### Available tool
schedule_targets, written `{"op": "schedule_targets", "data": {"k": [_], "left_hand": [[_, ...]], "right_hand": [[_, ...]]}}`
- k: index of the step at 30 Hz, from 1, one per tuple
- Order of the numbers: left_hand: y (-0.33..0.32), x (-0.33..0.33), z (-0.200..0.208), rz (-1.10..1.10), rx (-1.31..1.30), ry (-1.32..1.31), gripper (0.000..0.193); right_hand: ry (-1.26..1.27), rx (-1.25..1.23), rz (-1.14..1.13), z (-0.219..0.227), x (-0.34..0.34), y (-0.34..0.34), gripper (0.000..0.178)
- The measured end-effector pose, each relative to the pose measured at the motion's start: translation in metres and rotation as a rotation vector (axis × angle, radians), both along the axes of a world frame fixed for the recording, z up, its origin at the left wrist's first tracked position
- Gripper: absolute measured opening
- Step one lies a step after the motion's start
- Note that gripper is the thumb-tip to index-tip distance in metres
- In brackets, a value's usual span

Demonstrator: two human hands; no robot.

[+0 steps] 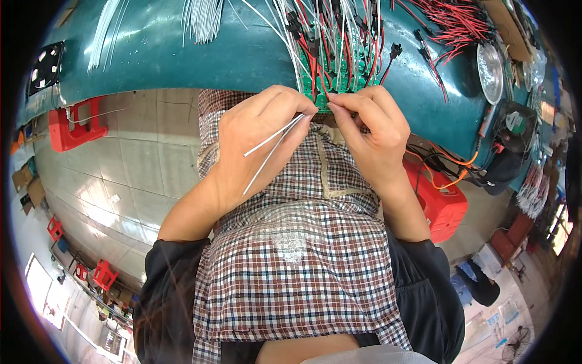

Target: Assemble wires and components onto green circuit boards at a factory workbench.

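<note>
My left hand (260, 124) is closed at the near edge of the table, its thumb and forefinger pinching thin white wires (260, 145) whose two loose ends slant down across the palm. Close beside it, my right hand (376, 124) is also in a pinch, and a red wire (325, 85) runs down to its fingertips. Both sets of fingertips meet at the edge of a panel of green circuit boards (310, 95). Red, black and white leads with black plug connectors (395, 51) lie over the panel and hide much of it.
White wire bundles (204, 21) and a pile of red leads (451, 24) lie on the green table (145, 60). At right are a metal bowl (490, 74), an orange-handled soldering iron (485, 123) and a fan (516, 126). Red stools (77, 127) stand below.
</note>
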State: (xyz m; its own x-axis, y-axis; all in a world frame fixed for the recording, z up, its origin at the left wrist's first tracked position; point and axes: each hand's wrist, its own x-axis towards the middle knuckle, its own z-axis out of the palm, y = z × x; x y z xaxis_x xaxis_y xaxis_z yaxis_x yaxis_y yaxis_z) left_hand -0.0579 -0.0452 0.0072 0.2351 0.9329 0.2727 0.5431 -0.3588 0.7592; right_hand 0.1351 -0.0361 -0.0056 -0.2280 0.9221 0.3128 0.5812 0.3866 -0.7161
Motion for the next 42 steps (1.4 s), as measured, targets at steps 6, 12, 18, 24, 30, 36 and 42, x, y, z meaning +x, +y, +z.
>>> {"op": "schedule_targets", "data": {"k": [6,12,18,24,30,36,42], "left_hand": [[0.001,0.000,-0.001,-0.010,0.007,-0.025,0.016],[0.001,0.002,0.003,-0.009,-0.009,0.028,0.016],[0.002,0.005,0.014,-0.031,-0.031,0.161,0.014],[0.004,0.015,0.005,0.015,-0.029,0.127,0.013],[0.006,0.018,0.011,0.066,-0.048,0.247,0.016],[0.005,0.023,0.007,0.104,-0.033,0.294,0.021],[0.005,0.022,0.005,0.103,0.005,0.261,0.020]], "right_hand": [[0.091,-0.062,-0.012,0.008,0.002,-0.001,0.016],[0.087,-0.040,-0.053,0.019,0.017,-0.003,0.015],[-0.073,0.215,-0.293,0.026,0.053,0.012,0.013],[-0.359,0.059,-0.577,0.021,0.101,0.042,0.009],[-0.518,-0.081,-0.529,0.013,0.104,0.051,0.014],[-0.401,-0.022,-0.483,0.009,0.097,0.058,0.012],[0.221,-0.270,-0.620,0.013,0.100,0.056,0.018]]}}
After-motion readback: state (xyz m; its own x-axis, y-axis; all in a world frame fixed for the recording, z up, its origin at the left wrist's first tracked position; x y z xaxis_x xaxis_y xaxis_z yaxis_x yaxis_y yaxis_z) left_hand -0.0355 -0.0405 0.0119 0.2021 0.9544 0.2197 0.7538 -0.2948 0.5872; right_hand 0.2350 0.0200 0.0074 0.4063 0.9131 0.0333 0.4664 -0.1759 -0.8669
